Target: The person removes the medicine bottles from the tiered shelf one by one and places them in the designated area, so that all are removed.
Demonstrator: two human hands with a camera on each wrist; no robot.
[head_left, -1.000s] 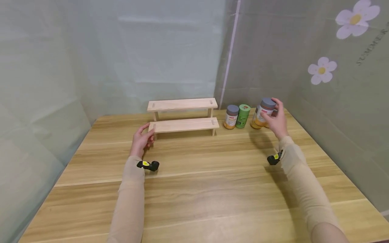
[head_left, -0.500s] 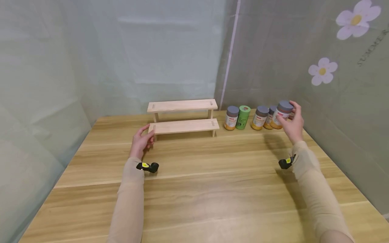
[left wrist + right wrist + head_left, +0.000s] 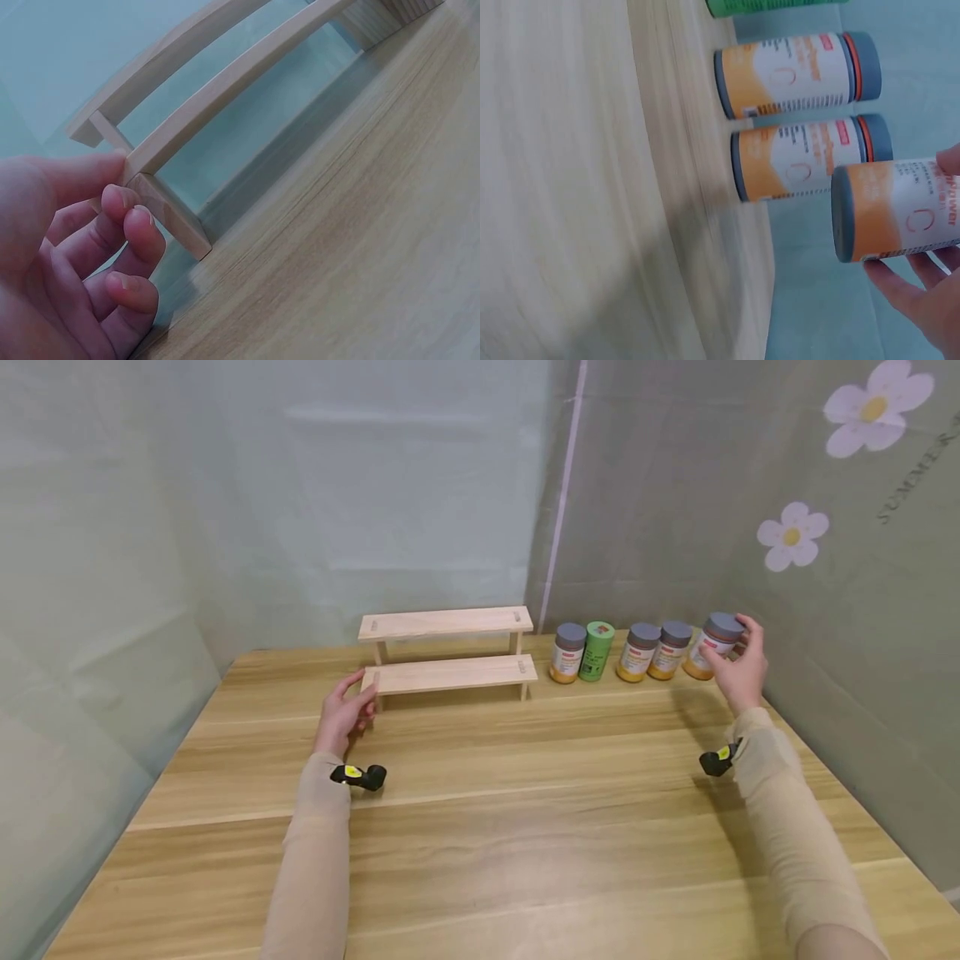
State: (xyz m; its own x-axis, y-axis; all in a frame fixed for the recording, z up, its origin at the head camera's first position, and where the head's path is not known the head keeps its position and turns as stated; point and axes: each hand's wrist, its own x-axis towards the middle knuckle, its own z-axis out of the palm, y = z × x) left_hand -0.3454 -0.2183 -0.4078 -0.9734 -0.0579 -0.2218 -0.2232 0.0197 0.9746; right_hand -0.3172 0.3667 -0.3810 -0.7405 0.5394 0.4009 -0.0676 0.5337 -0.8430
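My left hand [image 3: 345, 714] is at the left end of a two-step wooden shelf rack [image 3: 450, 675]. In the left wrist view, the thumb and curled fingers [image 3: 142, 232] pinch the corner of its lower board. My right hand [image 3: 740, 672] grips a jar [image 3: 712, 647] with a grey lid and an orange-and-white label, at the right end of a row. In the right wrist view, this held jar [image 3: 896, 210] hangs raised off the tabletop, its base nearer the hand than the standing jars' bases. Two matching jars [image 3: 636, 653] [image 3: 670, 652] stand just left of it.
A green cylindrical canister [image 3: 597, 652] and another grey-lidded jar [image 3: 567, 653] stand side by side, right of the rack. Everything is on a wood-grain table [image 3: 480, 827]. Hanging sheets enclose the back and sides, the right one printed with flowers [image 3: 792, 537].
My right hand has carried the held jar rightward, from in front of the other jars to the row's right end, and lowered it a little. My left hand stays at the rack.
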